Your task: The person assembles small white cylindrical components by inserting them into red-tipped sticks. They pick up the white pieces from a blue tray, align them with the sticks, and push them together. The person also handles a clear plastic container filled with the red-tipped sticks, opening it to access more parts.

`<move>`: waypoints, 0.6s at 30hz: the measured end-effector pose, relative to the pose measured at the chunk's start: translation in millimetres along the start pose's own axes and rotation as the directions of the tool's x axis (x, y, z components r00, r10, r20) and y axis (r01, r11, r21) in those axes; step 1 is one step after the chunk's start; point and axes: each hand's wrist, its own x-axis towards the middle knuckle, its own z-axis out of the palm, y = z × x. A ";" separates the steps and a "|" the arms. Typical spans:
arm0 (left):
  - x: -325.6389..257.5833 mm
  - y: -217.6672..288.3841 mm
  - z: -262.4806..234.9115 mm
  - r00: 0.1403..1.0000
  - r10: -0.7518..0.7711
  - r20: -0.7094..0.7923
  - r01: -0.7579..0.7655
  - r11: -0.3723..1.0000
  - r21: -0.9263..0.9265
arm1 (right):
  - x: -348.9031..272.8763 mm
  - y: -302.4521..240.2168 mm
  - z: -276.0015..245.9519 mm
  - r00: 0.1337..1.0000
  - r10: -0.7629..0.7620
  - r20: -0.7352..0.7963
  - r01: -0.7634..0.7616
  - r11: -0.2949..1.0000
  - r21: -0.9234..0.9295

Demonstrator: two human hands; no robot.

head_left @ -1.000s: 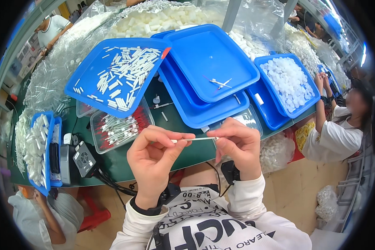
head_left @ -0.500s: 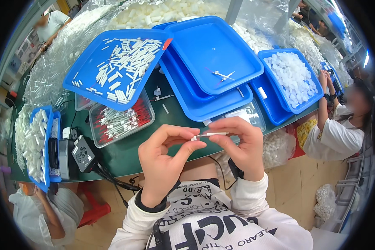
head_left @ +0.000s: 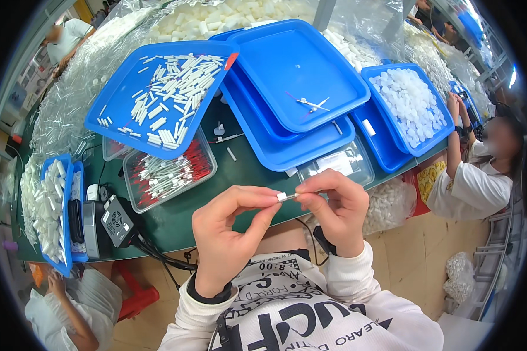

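left hand (head_left: 231, 231) and right hand (head_left: 334, 210) both pinch small white tube (head_left: 283, 196) at fingertips. loose grip could drop tube onto green table (head_left: 240, 175).

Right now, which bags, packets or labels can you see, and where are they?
Clear plastic bag of white pieces: bulging under the table edge, beside the right hand.
Yellow printed packet: flat, at the table's right edge.
Small clear plastic bag: crumpled on the floor, far right.

Small white tube (head_left: 284, 196) (lying level) pinched between both hands.
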 end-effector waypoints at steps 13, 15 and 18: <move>-1.0 2.4 -1.8 0.992 0.096 0.079 -0.105 0.988 0.114 | 3.1 -9.5 -20.6 0.978 -0.041 0.205 0.050 0.998 -0.038; -0.1 -1.3 1.6 0.994 0.102 0.040 -0.106 0.986 0.126 | 2.4 -11.2 -21.7 0.988 0.054 0.144 -0.065 0.995 0.074; -1.0 -6.0 6.6 0.996 0.092 0.023 -0.094 0.986 0.137 | -2.4 -6.4 -26.1 0.981 0.173 0.090 -0.191 0.947 0.257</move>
